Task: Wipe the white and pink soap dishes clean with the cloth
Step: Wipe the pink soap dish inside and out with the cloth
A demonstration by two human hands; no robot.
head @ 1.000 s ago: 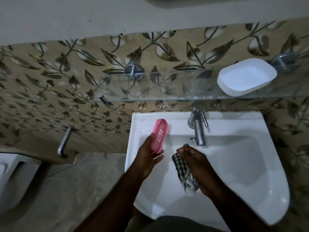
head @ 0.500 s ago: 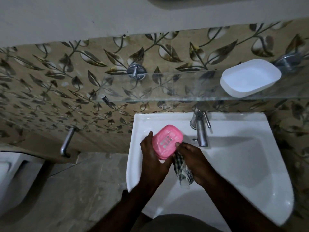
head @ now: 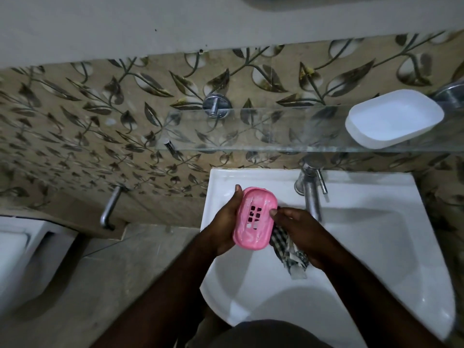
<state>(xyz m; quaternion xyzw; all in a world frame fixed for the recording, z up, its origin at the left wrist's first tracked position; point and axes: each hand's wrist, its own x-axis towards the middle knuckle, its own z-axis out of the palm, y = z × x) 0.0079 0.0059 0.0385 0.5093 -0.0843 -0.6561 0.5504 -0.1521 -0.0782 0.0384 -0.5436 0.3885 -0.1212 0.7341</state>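
A pink soap dish (head: 253, 229) with drain holes and pale soap smears faces up at me over the left side of the white basin (head: 364, 247). My left hand (head: 223, 222) grips it along its left edge and underside. My right hand (head: 298, 232) holds a checked cloth (head: 288, 252), which hangs below the fingers, and its fingertips touch the dish's right rim. The white soap dish (head: 394, 119) sits on the glass shelf (head: 226, 144) at the upper right, apart from both hands.
A chrome tap (head: 311, 189) stands at the back of the basin, just right of my hands. A metal handle (head: 110, 207) sticks out of the leaf-patterned tiled wall at the left. A white toilet (head: 22, 254) is at the far left.
My left hand turned the pink dish from edge-on until its holed face points up. My right hand moved the cloth left to the dish's right rim.
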